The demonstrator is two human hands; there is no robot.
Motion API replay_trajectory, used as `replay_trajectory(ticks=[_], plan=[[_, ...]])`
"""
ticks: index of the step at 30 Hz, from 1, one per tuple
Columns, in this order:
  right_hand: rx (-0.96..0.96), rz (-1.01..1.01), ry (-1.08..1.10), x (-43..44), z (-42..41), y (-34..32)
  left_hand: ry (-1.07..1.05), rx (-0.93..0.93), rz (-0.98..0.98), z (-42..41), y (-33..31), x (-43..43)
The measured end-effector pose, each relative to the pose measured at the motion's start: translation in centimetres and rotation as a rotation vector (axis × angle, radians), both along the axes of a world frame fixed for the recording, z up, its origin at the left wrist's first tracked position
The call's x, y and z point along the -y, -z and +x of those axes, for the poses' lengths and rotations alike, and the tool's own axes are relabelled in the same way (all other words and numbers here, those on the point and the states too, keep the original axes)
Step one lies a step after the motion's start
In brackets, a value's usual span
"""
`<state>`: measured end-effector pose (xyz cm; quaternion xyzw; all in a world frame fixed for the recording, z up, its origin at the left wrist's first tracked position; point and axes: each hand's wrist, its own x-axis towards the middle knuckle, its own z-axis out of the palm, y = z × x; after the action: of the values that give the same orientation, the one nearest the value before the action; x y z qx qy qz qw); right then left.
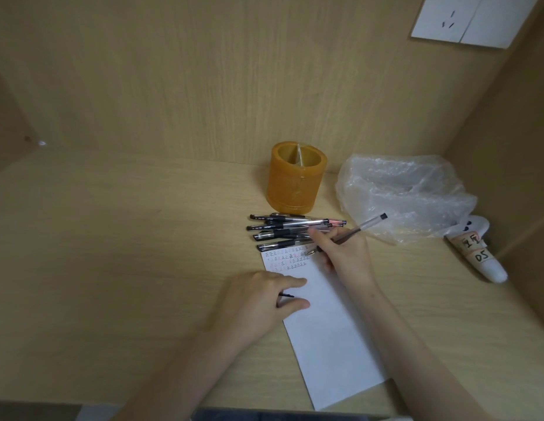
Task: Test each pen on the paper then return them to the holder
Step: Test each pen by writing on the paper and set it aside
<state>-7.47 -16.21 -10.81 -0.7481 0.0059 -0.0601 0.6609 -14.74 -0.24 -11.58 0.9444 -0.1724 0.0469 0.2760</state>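
Note:
A white sheet of paper (331, 323) lies on the wooden desk, with rows of small red and black marks near its top edge. My right hand (343, 253) grips a clear pen (360, 227), its tip on the paper by the marks. My left hand (261, 299) rests on the sheet's left edge and holds a small black pen cap between its fingers. Several black-capped pens (283, 230) lie in a pile just above the paper. Behind them stands the orange cylindrical holder (295, 177), which looks empty.
A crumpled clear plastic bag (407, 196) lies right of the holder. A white tube with handwritten labels (480, 253) sits at the far right by the side wall. A socket plate (465, 19) is on the back wall.

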Motion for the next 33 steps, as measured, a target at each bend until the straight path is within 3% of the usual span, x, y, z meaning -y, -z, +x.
replay_trajectory(ticks=[11, 33], plan=[[0.132, -0.198, 0.130, -0.5, 0.3, 1.6, -0.002, -0.016, 0.003, 0.0, 0.0, 0.1], [0.173, -0.235, 0.096, -0.5, 0.4, 2.0, -0.009, -0.036, 0.000, -0.2, -0.1, 0.0]])
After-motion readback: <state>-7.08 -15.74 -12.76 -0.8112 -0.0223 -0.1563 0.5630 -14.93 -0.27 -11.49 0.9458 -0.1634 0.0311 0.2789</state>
